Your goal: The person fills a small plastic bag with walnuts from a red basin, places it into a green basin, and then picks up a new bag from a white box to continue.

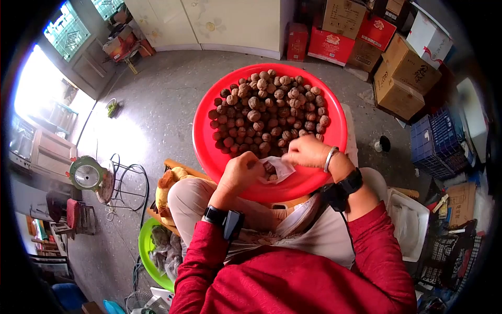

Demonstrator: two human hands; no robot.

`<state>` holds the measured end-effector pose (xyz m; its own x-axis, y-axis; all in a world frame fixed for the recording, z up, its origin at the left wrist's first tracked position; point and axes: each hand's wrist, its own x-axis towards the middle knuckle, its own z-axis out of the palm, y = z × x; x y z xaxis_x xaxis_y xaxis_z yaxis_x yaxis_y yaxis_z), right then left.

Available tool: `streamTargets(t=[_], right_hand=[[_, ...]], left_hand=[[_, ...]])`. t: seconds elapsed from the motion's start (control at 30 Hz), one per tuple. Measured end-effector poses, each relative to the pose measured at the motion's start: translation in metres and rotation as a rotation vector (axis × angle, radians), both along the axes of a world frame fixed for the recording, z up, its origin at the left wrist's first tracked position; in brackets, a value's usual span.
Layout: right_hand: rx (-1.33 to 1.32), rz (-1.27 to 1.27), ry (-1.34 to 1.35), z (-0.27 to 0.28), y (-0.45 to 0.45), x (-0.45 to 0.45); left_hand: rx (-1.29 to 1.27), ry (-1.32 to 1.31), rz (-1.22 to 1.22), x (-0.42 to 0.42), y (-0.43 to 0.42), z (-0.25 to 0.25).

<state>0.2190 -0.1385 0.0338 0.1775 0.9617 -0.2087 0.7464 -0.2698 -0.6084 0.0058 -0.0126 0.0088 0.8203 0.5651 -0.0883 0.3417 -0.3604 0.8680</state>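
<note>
A wide red basin (pixel 205 157) stands in front of my knees, with a heap of walnuts (pixel 261 112) in it. Over its near side, a small clear plastic bag (pixel 284 170) with a few walnuts inside hangs between my hands. My left hand (pixel 241 172) pinches one side of the bag's mouth, fingers curled together. On the opposite side, my right hand (pixel 307 152) has its fingers closed at the bag's edge. The fingertips of both hands are partly blurred.
At my left sits a green basin (pixel 148 256) with filled plastic bags. A white tray (pixel 415 225) lies by my right knee. Cardboard boxes (pixel 402 78) and a blue crate (pixel 436 141) line the right side. A fan (pixel 88 174) stands on the left.
</note>
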Motion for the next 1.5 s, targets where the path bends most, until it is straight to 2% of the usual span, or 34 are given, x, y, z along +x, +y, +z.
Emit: streamTargets(t=[0.07,0.13,0.23,0.37,0.43,0.6,0.67,1.0,1.07,1.23,1.33,1.5], right_hand=[[0.083,-0.241,0.085,0.001,0.003,0.012],[0.066,-0.426,-0.01,0.018,0.005,0.014],[0.117,-0.526,-0.18,0.002,0.007,0.023],[-0.055,-0.551,-0.163,-0.021,0.014,0.029],[-0.03,-0.415,-0.409,-0.031,0.016,0.03],[-0.204,-0.439,-0.356,-0.042,0.027,0.034],[-0.17,-0.442,-0.445,-0.047,0.028,0.037],[-0.166,-0.45,-0.516,-0.054,0.03,0.042],[-0.072,-0.445,-0.537,-0.056,0.03,0.044],[0.1,-0.459,-0.431,-0.01,0.029,0.016],[0.51,-0.296,-0.198,0.008,0.018,0.003],[0.618,-0.204,-0.018,0.038,0.004,-0.019]], left_hand=[[-0.037,-0.059,0.016,0.0,-0.001,0.002],[-0.053,-0.068,0.037,0.001,-0.001,0.006],[-0.076,-0.125,0.015,0.001,0.0,0.002],[-0.087,-0.146,0.031,0.001,0.001,-0.001],[-0.111,-0.139,0.037,0.001,0.003,-0.002],[-0.123,-0.19,0.073,0.003,0.006,-0.016],[-0.129,-0.197,0.088,0.004,0.006,-0.019],[-0.099,-0.178,0.101,0.004,0.004,-0.012],[-0.109,-0.178,0.105,0.004,0.004,-0.011],[-0.13,-0.133,0.113,0.005,0.007,-0.01],[-0.138,-0.161,0.167,0.007,0.005,-0.008],[-0.21,-0.189,0.17,0.008,0.009,-0.018]])
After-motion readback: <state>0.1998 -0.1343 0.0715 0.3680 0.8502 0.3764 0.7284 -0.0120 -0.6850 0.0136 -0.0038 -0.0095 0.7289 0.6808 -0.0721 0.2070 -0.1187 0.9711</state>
